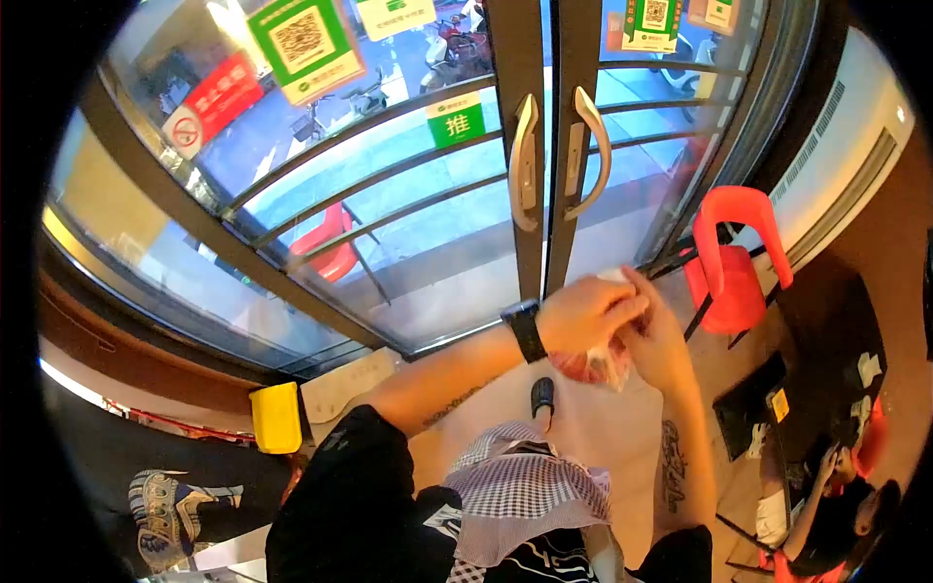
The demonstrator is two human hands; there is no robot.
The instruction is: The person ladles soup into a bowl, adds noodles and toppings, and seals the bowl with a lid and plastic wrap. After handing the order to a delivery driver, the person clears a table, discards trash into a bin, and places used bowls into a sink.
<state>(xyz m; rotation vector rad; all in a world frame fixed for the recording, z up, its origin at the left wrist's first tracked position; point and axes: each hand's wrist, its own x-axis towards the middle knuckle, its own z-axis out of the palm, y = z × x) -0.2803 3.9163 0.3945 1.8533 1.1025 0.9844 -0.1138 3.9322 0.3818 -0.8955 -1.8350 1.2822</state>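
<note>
My left hand [581, 313], with a black watch [525, 330] on its wrist, meets my right hand [657, 332] in front of the glass doors. Between them hangs a see-through plastic bag [595, 367] with something red inside. Fingers of both hands are closed around the top of the bag. What exactly the red contents are, I cannot make out. A checked apron [530, 486] covers my front below the hands.
Ahead stand double glass doors with curved handles, the left handle [525, 163] and right handle [590, 151]. A red chair [729, 262] stands at right, a yellow bin [276, 418] at left. A person [841, 525] sits by a dark table [841, 340] at lower right.
</note>
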